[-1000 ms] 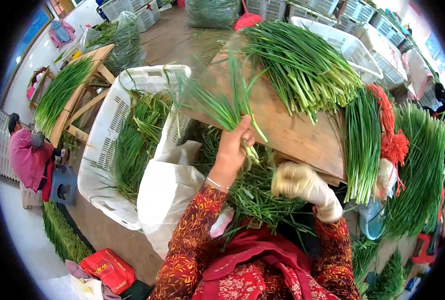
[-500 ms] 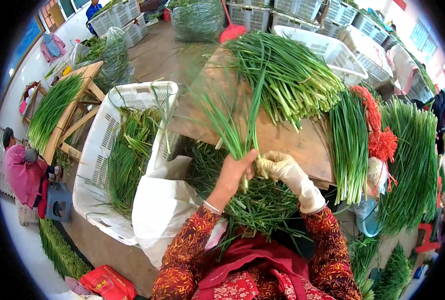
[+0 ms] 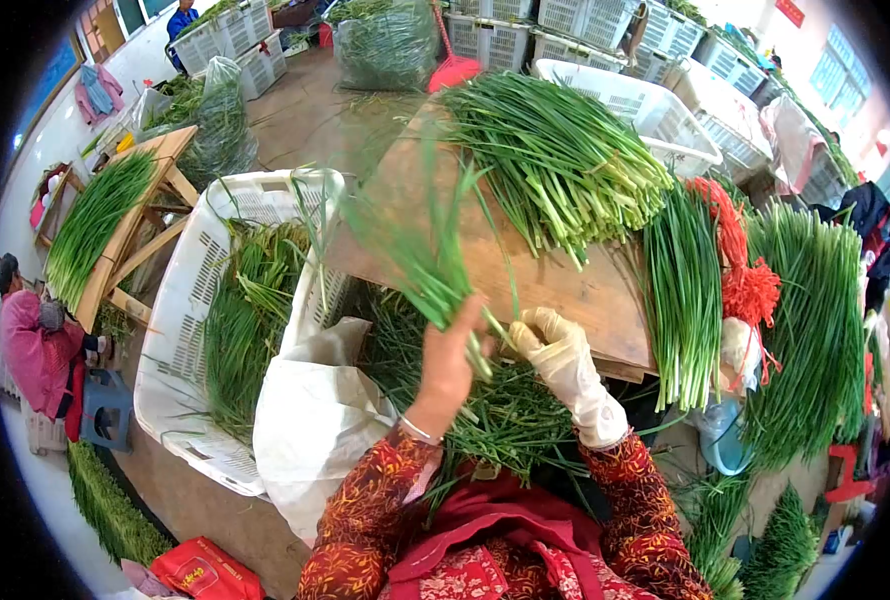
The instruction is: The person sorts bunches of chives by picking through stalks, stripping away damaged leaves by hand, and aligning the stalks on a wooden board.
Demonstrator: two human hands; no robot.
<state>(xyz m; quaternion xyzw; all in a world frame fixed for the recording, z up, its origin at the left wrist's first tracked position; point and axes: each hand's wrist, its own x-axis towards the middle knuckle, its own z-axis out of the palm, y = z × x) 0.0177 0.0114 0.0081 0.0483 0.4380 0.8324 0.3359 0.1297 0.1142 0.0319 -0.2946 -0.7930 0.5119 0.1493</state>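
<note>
My left hand (image 3: 449,358), bare, is closed around a small bunch of garlic chives (image 3: 433,272). Their pale stem ends poke out below the fist, and their leaf tips are blurred. Close beside it, my gloved right hand (image 3: 557,350) pinches what looks like a thin chive stalk (image 3: 503,336) by its lower end. Beyond both hands, a large heap of chives (image 3: 555,160) lies on a wooden board (image 3: 510,262), stems toward me. Loose chive leaves (image 3: 515,415) cover my lap beneath the hands.
A white crate (image 3: 170,365) with chives stands at left, a white sack (image 3: 310,420) against it. To the right are a chive bundle (image 3: 683,300), red ties (image 3: 747,290) and a long chive pile (image 3: 805,330). A person in pink (image 3: 37,340) sits far left.
My left hand has tilted the bunch leftward and drawn slightly away from the right hand. A single stalk now stands apart from the bunch at my right fingertips. The view has shifted slightly.
</note>
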